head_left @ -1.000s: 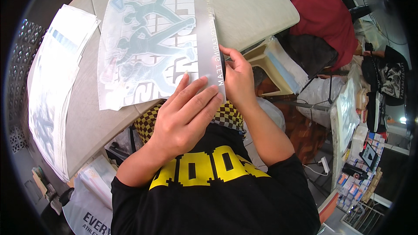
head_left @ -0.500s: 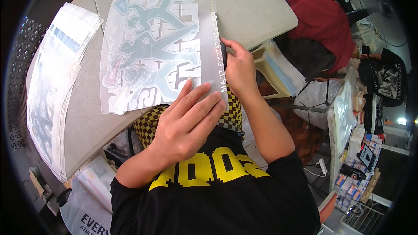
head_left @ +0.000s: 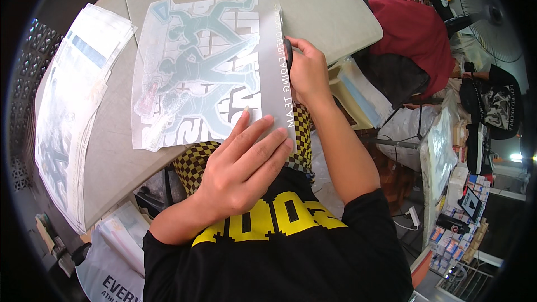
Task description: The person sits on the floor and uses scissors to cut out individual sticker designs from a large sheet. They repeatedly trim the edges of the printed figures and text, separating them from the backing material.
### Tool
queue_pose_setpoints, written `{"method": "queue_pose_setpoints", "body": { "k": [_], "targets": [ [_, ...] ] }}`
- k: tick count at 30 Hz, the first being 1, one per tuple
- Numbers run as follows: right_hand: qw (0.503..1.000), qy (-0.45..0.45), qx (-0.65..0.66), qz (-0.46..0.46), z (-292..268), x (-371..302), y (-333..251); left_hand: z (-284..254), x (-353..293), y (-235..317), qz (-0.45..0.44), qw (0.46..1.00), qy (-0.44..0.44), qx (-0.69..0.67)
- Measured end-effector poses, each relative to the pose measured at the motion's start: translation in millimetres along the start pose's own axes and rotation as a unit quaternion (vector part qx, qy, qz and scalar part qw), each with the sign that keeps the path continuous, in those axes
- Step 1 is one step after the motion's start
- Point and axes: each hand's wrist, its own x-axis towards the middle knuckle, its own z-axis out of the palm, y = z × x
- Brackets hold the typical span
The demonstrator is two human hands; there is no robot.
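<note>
A translucent printed film sheet (head_left: 210, 39) with pale figures, white lettering and a grey band lies partly on the table and overhangs its near edge above my lap. My left hand (head_left: 240, 165) rests its long fingers over the near right corner; its thumb is hidden beneath, and the hand grips the sheet there. At the sheet's right edge, my right hand (head_left: 309, 72) is closed around a black handle (head_left: 288, 53), apparently of scissors. The blades are mostly hidden by the sheet.
A stack of similar printed sheets (head_left: 78, 84) lies along the table's left side. The pale table (head_left: 319, 5) reaches away in front. To the right are a chair with a red cloth (head_left: 411, 39), a cream bin (head_left: 349, 92) with papers, and a fan (head_left: 495, 14).
My right hand has moved a little away from me along the sheet's right edge with the black handle. The sheet has shifted slightly right and toward me; my left hand stays on its corner.
</note>
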Motion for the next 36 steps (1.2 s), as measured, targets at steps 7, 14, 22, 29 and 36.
{"method": "queue_pose_setpoints", "body": {
  "k": [7,14,22,29,36],
  "targets": [
    [0.999,0.001,-0.047,0.005,4.9,14.2,-15.6,-4.0,1.1,2.1,0.000,1.000,-0.003,-0.002],
    [0.997,-0.005,-0.083,-0.007,4.2,38.7,-19.2,0.6,2.7,-4.1,-0.040,0.999,-0.009,-0.018],
    [0.990,-0.026,-0.098,-0.097,4.7,90.7,-37.0,19.8,-24.8,-37.1,-0.232,0.940,-0.190,0.161],
    [0.914,0.032,-0.379,-0.138,-34.3,52.6,-59.7,27.6,-35.2,-49.5,-0.242,0.961,-0.065,0.118],
    [0.999,-0.021,-0.030,-0.004,30.6,57.8,-54.7,33.7,-50.8,-57.4,-0.195,0.976,0.076,0.058]
  ]
}}
